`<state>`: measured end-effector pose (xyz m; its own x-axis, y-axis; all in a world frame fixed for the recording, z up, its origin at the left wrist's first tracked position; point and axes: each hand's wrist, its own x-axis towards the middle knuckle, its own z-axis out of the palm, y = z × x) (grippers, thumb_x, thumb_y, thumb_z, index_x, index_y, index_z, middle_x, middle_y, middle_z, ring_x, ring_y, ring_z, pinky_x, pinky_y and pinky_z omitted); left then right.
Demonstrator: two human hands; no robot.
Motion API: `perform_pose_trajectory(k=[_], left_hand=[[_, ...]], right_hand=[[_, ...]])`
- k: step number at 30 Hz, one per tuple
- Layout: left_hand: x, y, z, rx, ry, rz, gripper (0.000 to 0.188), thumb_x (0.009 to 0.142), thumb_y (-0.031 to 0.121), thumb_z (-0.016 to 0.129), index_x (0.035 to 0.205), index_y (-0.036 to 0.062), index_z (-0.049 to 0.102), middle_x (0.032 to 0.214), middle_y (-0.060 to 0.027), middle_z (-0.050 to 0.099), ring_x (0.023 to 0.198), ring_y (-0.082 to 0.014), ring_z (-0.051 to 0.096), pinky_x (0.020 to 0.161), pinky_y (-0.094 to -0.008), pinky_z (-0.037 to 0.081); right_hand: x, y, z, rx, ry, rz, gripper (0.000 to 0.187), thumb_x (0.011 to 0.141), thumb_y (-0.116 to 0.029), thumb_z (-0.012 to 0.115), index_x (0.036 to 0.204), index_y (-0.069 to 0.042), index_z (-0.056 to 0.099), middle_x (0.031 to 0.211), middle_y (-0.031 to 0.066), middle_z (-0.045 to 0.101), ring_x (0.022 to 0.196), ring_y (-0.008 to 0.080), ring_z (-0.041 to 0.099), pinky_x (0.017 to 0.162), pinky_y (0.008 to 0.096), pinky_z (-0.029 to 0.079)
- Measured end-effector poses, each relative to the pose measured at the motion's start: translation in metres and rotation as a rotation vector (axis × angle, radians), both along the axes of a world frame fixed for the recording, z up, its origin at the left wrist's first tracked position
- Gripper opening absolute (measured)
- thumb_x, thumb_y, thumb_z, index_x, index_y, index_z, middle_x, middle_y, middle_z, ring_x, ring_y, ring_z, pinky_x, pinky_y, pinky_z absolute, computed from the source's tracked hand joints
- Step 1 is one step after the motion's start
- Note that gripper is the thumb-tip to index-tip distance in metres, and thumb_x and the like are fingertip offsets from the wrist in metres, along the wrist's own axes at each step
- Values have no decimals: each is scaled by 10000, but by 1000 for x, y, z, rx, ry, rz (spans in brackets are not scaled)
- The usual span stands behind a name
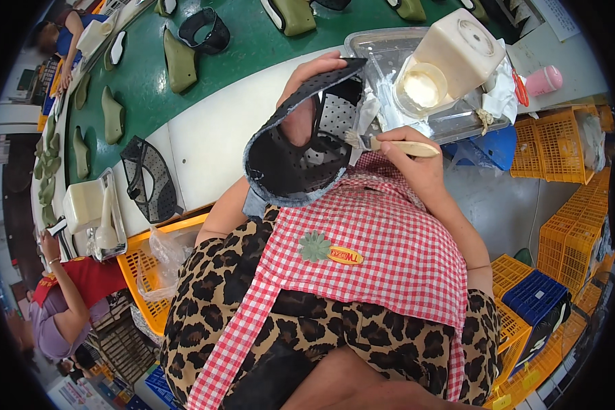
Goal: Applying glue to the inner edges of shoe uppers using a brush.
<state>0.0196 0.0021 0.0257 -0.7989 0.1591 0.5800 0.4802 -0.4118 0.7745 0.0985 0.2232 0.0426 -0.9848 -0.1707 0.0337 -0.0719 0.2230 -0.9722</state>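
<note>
My left hand [313, 67] is closed around a black shoe upper [272, 154], its fingers along the outer edge and part of the hand inside. The upper has a dotted mesh lining and is held up in front of my chest, opening facing me. In my right hand [420, 167] is a small brush [418, 148] with a wooden handle, gripped between thumb and fingers. Its pale bristles are at the upper's right edge; whether they touch is unclear. Just beyond, a clear plastic tray [357, 45] smeared with white paste holds a cut-open whitish jug [451, 51] containing white liquid.
A green conveyor [140, 75] carries several olive shoe lasts [180, 61] and a black upper [208, 33]. Another black upper [145, 179] lies on the white worktop [198, 157]. Yellow crates [550, 147] stand at right, another [158, 301] at left. Co-workers [75, 311] sit along the left.
</note>
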Motion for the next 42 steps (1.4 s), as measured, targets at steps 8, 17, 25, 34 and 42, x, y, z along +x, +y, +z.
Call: perform_pose_trajectory(k=[8, 17, 25, 34, 42], left_hand=[[-12, 0, -8, -8, 51, 251, 1054, 864, 808, 397, 1396, -102, 382, 1430, -276, 435, 1397, -346, 369, 1196, -466, 212], [-13, -3, -9, 162, 14, 284, 1069, 831, 799, 488, 1404, -96, 375, 1460, -254, 416, 1393, -348, 384, 1201, -465, 232], [-2, -6, -1, 309, -94, 131, 1103, 798, 837, 480, 1387, -93, 394, 1398, -231, 469, 1369, -331, 410, 1189, -468, 258], [13, -42, 17, 76, -358, 60, 1080, 819, 879, 335, 1287, -75, 528, 1274, -175, 584, 1196, -264, 562, 1080, -419, 387], [-22, -87, 19, -647, -543, -260, 686, 979, 602, 432, 1239, -1, 634, 1152, -138, 684, 1054, -201, 626, 903, -351, 499]], right_hand=[[8, 4, 17, -146, -109, 108, 139, 899, -81, 697, 1020, -15, 713, 927, 34, 716, 838, 77, 637, 749, 223, 494], [9, 7, 28, -145, 55, 251, 147, 875, -25, 678, 1013, 19, 706, 903, 73, 688, 804, 112, 641, 729, 246, 496], [-17, 2, 4, 30, 101, 142, 131, 855, -55, 714, 978, -19, 734, 924, 60, 701, 828, 119, 642, 748, 250, 495], [-36, -1, 4, 110, 332, 39, 166, 921, -43, 645, 1067, -2, 712, 964, 82, 696, 896, 143, 648, 799, 258, 488], [-46, -19, 69, 239, 937, -8, 293, 833, -57, 732, 1117, -22, 671, 1069, 144, 673, 947, 285, 621, 834, 351, 488]])
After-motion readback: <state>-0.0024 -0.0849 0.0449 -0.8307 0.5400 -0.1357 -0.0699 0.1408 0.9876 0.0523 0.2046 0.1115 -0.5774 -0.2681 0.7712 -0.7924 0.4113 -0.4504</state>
